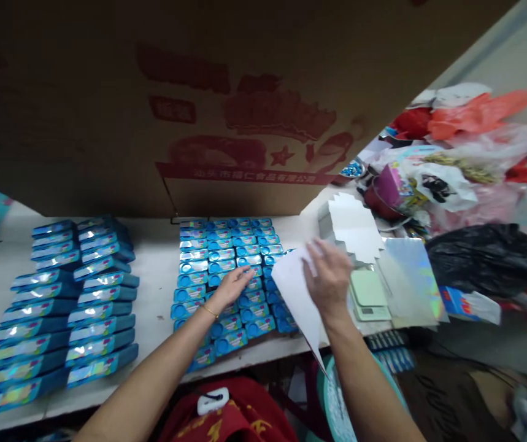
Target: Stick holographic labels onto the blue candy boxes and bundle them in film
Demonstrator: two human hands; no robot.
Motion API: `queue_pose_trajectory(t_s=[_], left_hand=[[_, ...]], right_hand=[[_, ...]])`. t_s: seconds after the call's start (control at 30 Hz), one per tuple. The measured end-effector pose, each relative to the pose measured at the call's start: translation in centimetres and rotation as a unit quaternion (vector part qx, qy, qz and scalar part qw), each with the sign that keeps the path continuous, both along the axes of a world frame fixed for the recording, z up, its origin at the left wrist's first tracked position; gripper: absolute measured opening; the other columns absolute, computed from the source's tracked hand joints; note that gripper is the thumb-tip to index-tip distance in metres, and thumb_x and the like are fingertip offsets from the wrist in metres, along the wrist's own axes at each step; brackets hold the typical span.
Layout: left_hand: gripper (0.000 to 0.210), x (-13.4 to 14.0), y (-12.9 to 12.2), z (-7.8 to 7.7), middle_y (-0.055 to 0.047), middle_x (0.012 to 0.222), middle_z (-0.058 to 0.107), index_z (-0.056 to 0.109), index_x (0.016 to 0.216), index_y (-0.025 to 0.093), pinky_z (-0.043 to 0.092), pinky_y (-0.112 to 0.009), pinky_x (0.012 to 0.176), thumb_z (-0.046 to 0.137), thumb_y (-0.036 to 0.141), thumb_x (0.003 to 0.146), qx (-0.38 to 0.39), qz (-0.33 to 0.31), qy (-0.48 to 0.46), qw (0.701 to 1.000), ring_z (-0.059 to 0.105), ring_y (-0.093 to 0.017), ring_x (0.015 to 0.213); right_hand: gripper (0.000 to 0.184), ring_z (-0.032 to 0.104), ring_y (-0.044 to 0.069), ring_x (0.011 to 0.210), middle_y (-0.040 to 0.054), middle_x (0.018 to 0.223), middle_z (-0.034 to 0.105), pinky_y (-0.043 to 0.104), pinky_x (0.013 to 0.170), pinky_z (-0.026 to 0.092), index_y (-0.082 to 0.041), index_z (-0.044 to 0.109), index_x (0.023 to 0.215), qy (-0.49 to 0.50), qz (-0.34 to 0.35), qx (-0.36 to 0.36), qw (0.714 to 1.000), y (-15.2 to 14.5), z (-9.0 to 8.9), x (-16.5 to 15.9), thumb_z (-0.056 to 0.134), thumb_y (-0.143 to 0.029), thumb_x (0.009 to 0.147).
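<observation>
Pale worktop [157, 310] runs across the room in front of the person, with a huge printed cardboard carton [83, 135] looming beyond both hands. From where I stand, a white sheet [294, 285] hangs from the right hand [327, 273], pinched between thumb and fingers, its lower corner trailing below the wrist. Just left of it, the left hand [233, 288] is over the rows of small blue packs [221, 255], fingers together and pointing toward the sheet; whether it grips a pack or merely rests there, I cannot tell. Those shiny packs spread under and around the left hand, reaching from near the carton to the worktop's near edge, and some are hidden behind the sheet. A thin bracelet [210, 310] circles the left wrist.

Well to the left of that hand, two more columns of blue packs [102, 301] stand leaning in series. Just past the right hand, on its right, sits a stack of white cut card [355, 224]; nearer, beside the right wrist, is a pale green device [368, 290], with a silvery sheet [408, 270] next to it. Farther right lie a black plastic bag [484, 258] and an orange bag [479, 115]. Below the right forearm stands a teal tub [330, 393].
</observation>
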State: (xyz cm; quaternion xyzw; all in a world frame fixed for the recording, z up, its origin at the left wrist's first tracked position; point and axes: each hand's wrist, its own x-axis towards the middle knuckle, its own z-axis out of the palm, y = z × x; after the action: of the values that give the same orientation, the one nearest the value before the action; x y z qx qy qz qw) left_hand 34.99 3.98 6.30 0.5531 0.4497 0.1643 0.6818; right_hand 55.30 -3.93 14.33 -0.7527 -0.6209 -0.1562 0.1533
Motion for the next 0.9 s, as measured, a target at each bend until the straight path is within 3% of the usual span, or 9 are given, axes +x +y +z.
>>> queue_pose_trajectory(t_s=[0.07,0.13,0.2,0.3,0.43,0.6,0.67,0.77,0.9], left_hand=[[0.054,0.5,-0.5,0.1,-0.01,0.101,0.064,0.054,0.113,0.015,0.046,-0.03,0.075,0.053,0.052,0.073,-0.048,0.005,0.001,0.999,0.059,-0.02,0.088],[0.052,1.1,-1.1,0.2,-0.01,0.098,0.065,0.056,0.11,0.017,0.046,-0.029,0.072,0.056,0.051,0.071,-0.084,0.018,-0.004,0.996,0.06,-0.019,0.087],[0.049,1.8,-1.7,0.4,-0.01,0.096,0.065,0.059,0.106,0.018,0.046,-0.028,0.068,0.058,0.05,0.069,-0.113,0.03,-0.014,0.993,0.06,-0.019,0.083],[0.044,2.8,-2.3,0.5,-0.01,0.095,0.066,0.062,0.1,0.019,0.046,-0.027,0.064,0.061,0.049,0.067,-0.135,0.033,-0.033,0.99,0.061,-0.018,0.079],[0.047,3.3,-2.2,0.6,-0.011,0.099,0.065,0.064,0.099,0.018,0.046,-0.029,0.072,0.056,0.054,0.069,-0.114,0.078,-0.044,0.989,0.06,-0.019,0.086],[0.054,3.0,-1.2,1.8,-0.01,0.114,0.059,0.058,0.111,0.022,0.042,-0.032,0.085,0.05,0.058,0.072,-0.136,0.082,-0.147,0.976,0.055,-0.021,0.102],[0.053,2.8,-1.3,2.2,-0.009,0.108,0.062,0.059,0.109,0.021,0.044,-0.032,0.081,0.055,0.056,0.07,-0.181,0.089,-0.187,0.961,0.058,-0.021,0.096],[0.044,2.1,-2.0,2.2,-0.009,0.095,0.066,0.063,0.099,0.016,0.047,-0.031,0.074,0.064,0.047,0.067,-0.233,0.141,-0.218,0.937,0.061,-0.021,0.084],[0.039,0.8,-3.1,1.4,-0.011,0.087,0.068,0.064,0.092,0.011,0.048,-0.031,0.072,0.072,0.032,0.06,-0.223,0.171,-0.225,0.933,0.063,-0.021,0.077]], right_hand=[[0.047,0.04,0.026,0.114,0.0128,0.124,0.047,0.04,0.092,0.031,-0.017,0.041,0.125,0.071,-0.145,0.047,0.986,-1.6,-1.4,4.9,0.047,-0.033,0.081],[0.06,0.048,0.029,0.105,0.0148,0.116,0.052,0.042,0.083,0.038,-0.014,0.044,0.122,0.149,-0.236,-0.061,0.958,-2.9,-3.9,9.5,0.059,-0.04,0.069],[0.07,0.052,0.031,0.098,0.0152,0.115,0.053,0.042,0.076,0.041,-0.016,0.046,0.121,0.209,-0.286,-0.131,0.926,-3.8,-7.0,12.8,0.066,-0.043,0.059],[0.051,0.058,0.026,0.084,0.0147,0.1,0.062,0.039,0.071,0.044,-0.013,0.056,0.107,0.297,-0.295,-0.102,0.903,-4.5,-10.0,14.5,0.061,-0.038,0.063],[0.02,0.06,0.02,0.078,0.0076,0.081,0.066,0.035,0.076,0.045,-0.017,0.064,0.08,0.347,-0.123,-0.026,0.929,-4.4,-7.4,12.6,0.051,-0.031,0.075],[0.019,0.058,0.016,0.084,0.0048,0.086,0.065,0.032,0.077,0.046,-0.021,0.064,0.089,0.227,0.138,0.071,0.962,-2.6,-1.5,5.8,0.046,-0.018,0.083],[0.023,0.056,0.016,0.088,0.006,0.091,0.065,0.032,0.078,0.046,-0.021,0.063,0.096,0.152,0.207,0.1,0.961,-1.9,-1.7,2.9,0.046,-0.013,0.083],[0.025,0.054,0.018,0.093,0.0076,0.096,0.064,0.034,0.08,0.045,-0.019,0.061,0.102,0.065,0.275,0.115,0.952,-1.9,-4.2,0.1,0.048,-0.01,0.082],[0.027,0.054,0.018,0.093,0.0077,0.1,0.062,0.034,0.077,0.046,-0.02,0.059,0.105,0.056,0.327,-0.004,0.943,-3.1,-6.9,-1.2,0.045,-0.012,0.084]])
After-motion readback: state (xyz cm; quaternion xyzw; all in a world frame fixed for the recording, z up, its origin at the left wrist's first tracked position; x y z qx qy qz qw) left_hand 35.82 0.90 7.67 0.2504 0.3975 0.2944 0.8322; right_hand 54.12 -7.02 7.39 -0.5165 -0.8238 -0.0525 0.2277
